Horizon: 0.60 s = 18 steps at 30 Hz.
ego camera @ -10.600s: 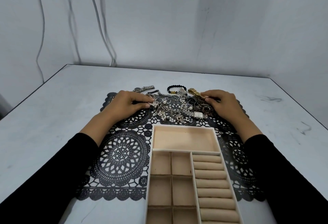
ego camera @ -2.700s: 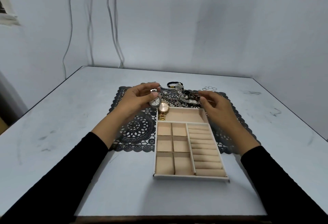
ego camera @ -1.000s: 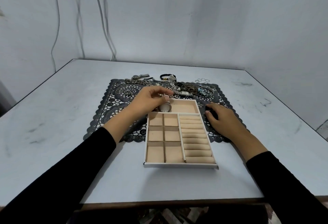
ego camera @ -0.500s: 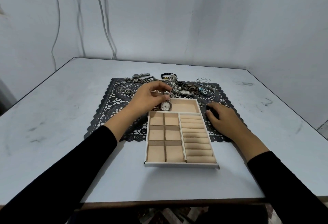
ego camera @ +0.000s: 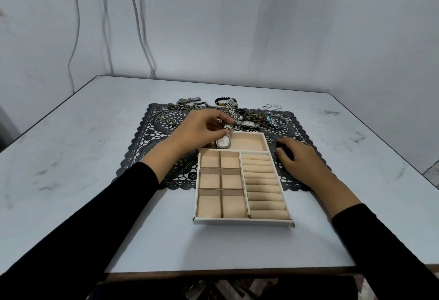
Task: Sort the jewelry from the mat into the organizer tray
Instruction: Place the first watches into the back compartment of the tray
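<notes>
Nearest, two black sleeves [ego camera: 95, 216] reach forward over a pale grey table [ego camera: 71, 157]. Between them sits the organizer tray [ego camera: 244, 222], its near half on bare tabletop and its far half on a black lace mat [ego camera: 147, 147]. The tray's near left holds six square compartments [ego camera: 219, 180], all bare. To their right runs a column of ring rolls [ego camera: 263, 188] with nothing on them.

Just right of the tray, the right hand [ego camera: 299, 159] rests palm-down on the mat. Its fingers are loosely bent, the tips touch the lace, and it holds nothing.

Across the tray's far end lies one wide compartment [ego camera: 251, 142]. The left hand [ego camera: 202, 131] hovers over its left end, thumb and fingertips pinched together on the metal band [ego camera: 227, 126] of a watch [ego camera: 223, 142]. The pale oval dial hangs below the fingers, down inside the left end of that compartment — whether it touches the lining cannot be told. A sliver of something reddish-brown shows beside it under the hand, too hidden to identify.

Beyond the tray, the rest of the jewelry [ego camera: 251, 117] lies tangled along the mat's far edge. It includes a small rectangular-faced watch [ego camera: 248, 123], a bangle with blue beads [ego camera: 276, 121] to the right, and loose rings [ego camera: 164, 116] to the left. Just off the mat's far edge, on the table, lie a silver watch [ego camera: 188, 100], a black bead bracelet [ego camera: 224, 100] and a few thin hoops [ego camera: 272, 106].

Farthest back, cables [ego camera: 140, 26] hang down a grey wall.
</notes>
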Available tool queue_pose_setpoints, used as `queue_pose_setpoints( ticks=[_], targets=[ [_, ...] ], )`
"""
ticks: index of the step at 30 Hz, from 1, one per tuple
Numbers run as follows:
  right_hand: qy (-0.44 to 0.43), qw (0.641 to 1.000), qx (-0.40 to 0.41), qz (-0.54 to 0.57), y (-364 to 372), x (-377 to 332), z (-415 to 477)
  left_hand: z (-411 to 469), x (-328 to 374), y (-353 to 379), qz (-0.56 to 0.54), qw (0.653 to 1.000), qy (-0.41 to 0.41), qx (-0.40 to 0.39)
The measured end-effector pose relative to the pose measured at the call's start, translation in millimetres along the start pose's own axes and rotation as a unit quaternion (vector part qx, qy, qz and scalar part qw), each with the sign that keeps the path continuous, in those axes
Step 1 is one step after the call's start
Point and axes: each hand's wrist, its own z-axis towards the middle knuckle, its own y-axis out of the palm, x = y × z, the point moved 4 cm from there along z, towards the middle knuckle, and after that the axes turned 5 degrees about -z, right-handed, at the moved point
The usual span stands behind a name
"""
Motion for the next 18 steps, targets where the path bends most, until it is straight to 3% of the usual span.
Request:
queue_pose_setpoints(
  ticks=[18],
  targets=[
    [0.002,1.000,0.004,0.002,0.2,0.7,0.9,14.6,1.4,1.9,-0.062,0.996,-0.067,-0.008]
  ],
)
